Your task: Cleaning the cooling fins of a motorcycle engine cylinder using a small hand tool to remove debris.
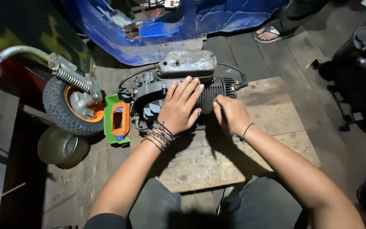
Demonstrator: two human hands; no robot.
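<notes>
Ribbed metal engine (191,91) under left hand (178,110), right hand (231,113).

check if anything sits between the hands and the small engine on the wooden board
Nothing visible does. The left hand lies flat on the engine, fingers spread over its housing. The right hand is closed against the engine's finned cylinder side, low by the wooden board; what it grips, if anything, is hidden.

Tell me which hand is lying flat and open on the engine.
The left hand, with the stacked bracelets, lies spread flat on the engine. The right hand is curled at its side instead.
</notes>
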